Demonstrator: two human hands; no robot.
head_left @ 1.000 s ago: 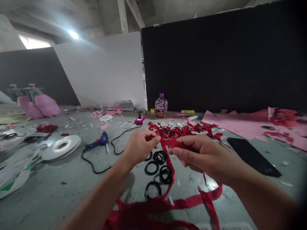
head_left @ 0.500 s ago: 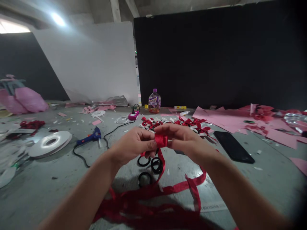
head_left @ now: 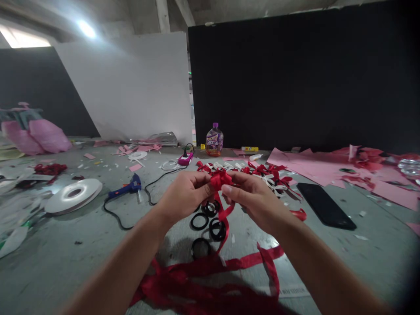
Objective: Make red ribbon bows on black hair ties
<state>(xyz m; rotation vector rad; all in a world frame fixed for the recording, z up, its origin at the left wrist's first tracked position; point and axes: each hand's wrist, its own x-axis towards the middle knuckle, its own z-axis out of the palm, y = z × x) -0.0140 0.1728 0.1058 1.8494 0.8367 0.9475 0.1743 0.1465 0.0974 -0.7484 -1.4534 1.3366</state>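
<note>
Red ribbon (head_left: 193, 288): a loose heap is lying nearest on the grey table (head_left: 82, 245), one strand running up from it toward the hands. Black rings (head_left: 211, 229) are lying just beyond, some overlapping, with the strand passing along their right side. The left hand (head_left: 183, 192) and right hand (head_left: 259, 197) are meeting above the farther rings, partly hiding them. Left thumb and forefinger are closing almost fully, pinching a bunched piece (head_left: 220, 179) of the ribbon. Right thumb and forefinger are likewise drawing nearly together, gripping its other side; I cannot tell what the lower fingers are doing.

A white spool (head_left: 74, 195) and a blue glue gun (head_left: 126, 189) are resting on the left, the gun trailing a black cord; a black phone (head_left: 326, 205) is lying flat on the right. Behind the hands, a pile of red and white bows (head_left: 262, 170) is spreading, partly blocked from view. Farther back, pink paper (head_left: 305, 162) is lying on the right, and a purple-capped bottle (head_left: 215, 140) is standing before a black board (head_left: 295, 78).
</note>
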